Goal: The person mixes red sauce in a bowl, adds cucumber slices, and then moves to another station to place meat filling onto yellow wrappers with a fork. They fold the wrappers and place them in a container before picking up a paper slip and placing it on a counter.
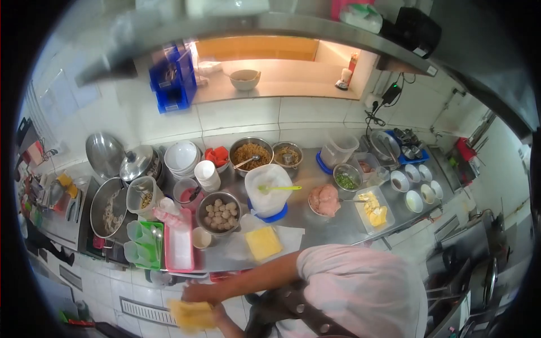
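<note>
Low in the view, left of the body, my right hand (198,293) is closed on the upper edge of a blurred yellow bundle (190,316), which hangs over the floor in front of the counter. My left hand (218,313) is just below and to the right, against the bundle's side, its fingers hidden. On the counter above them, a square yellow stack (264,242) lies on white paper (290,239). Nearby are a steel bowl of round balls (220,214), a small cup (202,238) and a pink-rimmed white tray (179,248).
A white-lined tub (269,188) with a green spoon, pink ground meat (324,200), chopped greens (346,179) and a tray of yellow pieces (373,209) stand on the counter. Small bowls (414,201) are at right. A large pan (108,208) and green containers (142,245) are at left.
</note>
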Tool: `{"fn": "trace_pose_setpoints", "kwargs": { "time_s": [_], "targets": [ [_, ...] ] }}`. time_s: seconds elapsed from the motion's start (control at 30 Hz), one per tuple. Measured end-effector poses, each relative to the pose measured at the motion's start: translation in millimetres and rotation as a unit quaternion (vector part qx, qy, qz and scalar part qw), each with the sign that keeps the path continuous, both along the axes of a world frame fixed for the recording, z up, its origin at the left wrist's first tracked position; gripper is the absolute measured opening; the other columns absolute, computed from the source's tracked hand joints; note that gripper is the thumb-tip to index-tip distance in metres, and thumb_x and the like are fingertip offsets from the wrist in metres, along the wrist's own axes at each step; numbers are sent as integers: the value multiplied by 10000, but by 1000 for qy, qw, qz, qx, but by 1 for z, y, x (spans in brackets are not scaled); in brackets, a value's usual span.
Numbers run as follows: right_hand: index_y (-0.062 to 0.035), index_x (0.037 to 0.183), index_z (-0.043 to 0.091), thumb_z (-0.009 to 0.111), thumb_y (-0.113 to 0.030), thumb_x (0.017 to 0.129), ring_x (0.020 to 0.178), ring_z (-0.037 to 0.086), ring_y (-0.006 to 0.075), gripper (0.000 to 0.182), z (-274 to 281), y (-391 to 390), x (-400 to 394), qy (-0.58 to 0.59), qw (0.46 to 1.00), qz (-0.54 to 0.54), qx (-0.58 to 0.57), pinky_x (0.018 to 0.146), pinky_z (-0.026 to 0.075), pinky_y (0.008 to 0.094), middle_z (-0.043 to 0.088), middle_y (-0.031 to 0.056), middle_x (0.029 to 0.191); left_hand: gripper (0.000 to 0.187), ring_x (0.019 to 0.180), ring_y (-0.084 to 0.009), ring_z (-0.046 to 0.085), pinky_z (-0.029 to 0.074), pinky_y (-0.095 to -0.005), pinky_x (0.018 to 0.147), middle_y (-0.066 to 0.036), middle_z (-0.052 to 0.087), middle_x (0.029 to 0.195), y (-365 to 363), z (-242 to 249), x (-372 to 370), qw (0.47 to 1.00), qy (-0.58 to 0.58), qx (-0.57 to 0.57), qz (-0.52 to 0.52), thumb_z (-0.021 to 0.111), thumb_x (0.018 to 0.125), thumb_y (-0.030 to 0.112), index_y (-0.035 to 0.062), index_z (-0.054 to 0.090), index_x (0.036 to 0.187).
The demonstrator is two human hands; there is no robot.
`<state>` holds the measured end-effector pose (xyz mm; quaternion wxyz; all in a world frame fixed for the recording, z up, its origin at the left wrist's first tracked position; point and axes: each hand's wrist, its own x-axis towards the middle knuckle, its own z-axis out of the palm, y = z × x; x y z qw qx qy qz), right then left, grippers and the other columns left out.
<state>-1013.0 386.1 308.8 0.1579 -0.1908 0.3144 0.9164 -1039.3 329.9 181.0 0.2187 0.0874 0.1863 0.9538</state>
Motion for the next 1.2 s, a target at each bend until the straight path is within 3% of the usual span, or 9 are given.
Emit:
{"fn": "trace_pose_setpoints", "kwargs": {
  "time_s": [0.07,0.17,0.4,0.5,0.57,0.83,0.9,1.03,1.2],
  "targets": [
    [-28,1053,588,491,-338,938,930,654,322,345,-24,20,-15,-27,838,-38,-544,790,526,437,625,220,1054,706,1383,-301,342,214,-469,1165,-133,391,1490,-35,1,5,999,-7,23,26,340,993,548,33,314,1476],
    [-19,1062,560,480,-300,911,888,661,381,328,-31,12,-28,-29,84,-48,-995,706,551,475,607,271,1051,705,1384,-301,340,215,-471,1164,-131,387,1494,-32,17,7,999,-17,24,14,341,993,549,39,312,1479],
    [-158,988,608,520,-374,899,955,656,305,250,7,9,27,313,26,77,-946,987,350,528,666,140,870,688,1370,-299,359,248,-486,1146,-126,379,1499,27,43,13,982,-110,36,-148,368,985,550,81,312,1486],
    [-191,1104,608,508,-400,915,899,678,334,300,52,102,48,359,120,152,-913,946,422,501,687,162,940,681,1363,-299,367,263,-492,1138,-124,375,1501,74,57,26,965,-126,79,-216,380,982,550,99,312,1488],
    [-128,1118,593,530,-387,914,978,642,404,336,75,163,77,214,-254,-302,-894,879,455,503,673,265,950,678,1359,-298,372,272,-496,1133,-123,373,1503,104,67,22,950,-139,107,-260,387,980,550,111,312,1490],
    [-75,1150,564,571,-178,922,921,641,362,251,52,335,255,261,-312,-159,-899,800,502,430,665,147,1031,995,1384,-336,330,255,-516,1146,-151,324,1525,241,125,147,889,-153,50,-429,544,814,717,50,267,1499],
    [-88,1068,592,575,-181,905,936,628,345,189,29,407,309,427,-83,-160,-886,804,494,450,645,149,1011,972,1397,-323,317,225,-501,1165,-163,326,1522,262,110,164,884,-236,52,-399,659,799,577,25,263,1495],
    [-58,1081,570,619,-162,843,923,635,385,263,-1,513,410,505,92,-281,-811,768,504,486,635,206,948,866,1395,-334,325,234,-503,1164,-175,340,1512,296,106,194,870,-244,13,-428,666,815,393,22,271,1491],
    [-49,1045,609,595,-140,848,892,651,359,218,-22,533,421,400,104,-368,-833,744,522,467,639,181,924,807,1341,-360,405,309,-529,1124,-184,398,1472,306,72,192,882,-252,-105,-384,618,796,305,16,295,1477]
  ]
}}
